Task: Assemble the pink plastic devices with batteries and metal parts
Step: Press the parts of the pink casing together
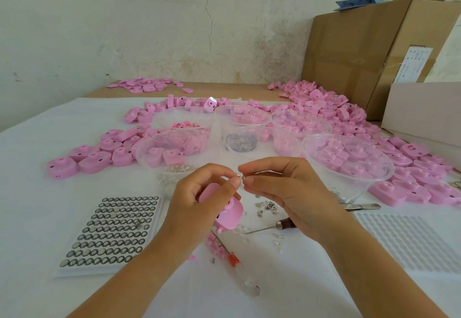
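While both hands meet over the desk (37, 168), left hand (197, 200) fingers curl round pink device (230, 214) | right hand (287, 188) fingers pinch small clear part (241, 177) | handling, judged: shell light, rigid, grip edges; part tiny, slippery.

Tiny clear part (241, 177), pinched between fingertips of left hand (197, 205) and right hand (289, 193): too small to identify. Pink device (228, 211), held in left hand: upper portion covered by fingers. Screwdriver (234, 262): shaft tip ran beneath device. Awl (282, 225): handle end hidden under right hand. Flat metal tool (361, 206): near end lost behind right wrist. Box label (414, 65): print illegible. Cardboard box (361, 48), white tray (411, 242): cropped at right edge. Small bowl (240, 140): greyish contents blurred.
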Demonstrator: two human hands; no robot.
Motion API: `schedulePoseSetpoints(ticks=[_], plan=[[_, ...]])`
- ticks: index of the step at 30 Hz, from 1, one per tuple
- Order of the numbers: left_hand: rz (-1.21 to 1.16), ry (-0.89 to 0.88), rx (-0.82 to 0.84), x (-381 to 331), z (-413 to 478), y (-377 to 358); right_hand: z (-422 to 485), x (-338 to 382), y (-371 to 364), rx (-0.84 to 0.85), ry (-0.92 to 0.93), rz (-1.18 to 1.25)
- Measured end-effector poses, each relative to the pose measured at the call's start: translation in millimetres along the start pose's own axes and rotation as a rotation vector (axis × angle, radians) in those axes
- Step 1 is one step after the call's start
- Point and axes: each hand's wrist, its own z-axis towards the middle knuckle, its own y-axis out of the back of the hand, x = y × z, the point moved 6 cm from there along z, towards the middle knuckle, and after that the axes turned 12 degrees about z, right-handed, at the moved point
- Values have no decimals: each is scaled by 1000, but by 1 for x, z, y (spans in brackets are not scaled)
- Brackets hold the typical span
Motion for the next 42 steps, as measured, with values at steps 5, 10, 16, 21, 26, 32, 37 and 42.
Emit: schedulePoseSetpoints(ticks=[5, 10, 16, 21, 26, 32, 37, 42], plan=[[21, -18, -20, 0, 1, 1, -1, 1, -4, 8, 42, -133], [57, 11, 25, 3, 2, 0, -2, 0, -4, 3, 49, -230], [-51, 145, 35, 10, 1, 0, -2, 5, -2, -24, 92, -200], [-245, 238, 121, 13, 1, -6, -2, 11, 5, -99, 117, -79], [-269, 330, 233, 18, 0, -17, -3, 13, 9, -137, 119, -81], [-221, 402, 273, 22, -2, -22, -2, 16, 9, -125, 152, -55], [-105, 424, 252, 22, -3, -20, -1, 17, 9, -106, 180, 57], [-94, 523, 236, 29, -5, -21, -1, 15, 7, -69, 150, 135]])
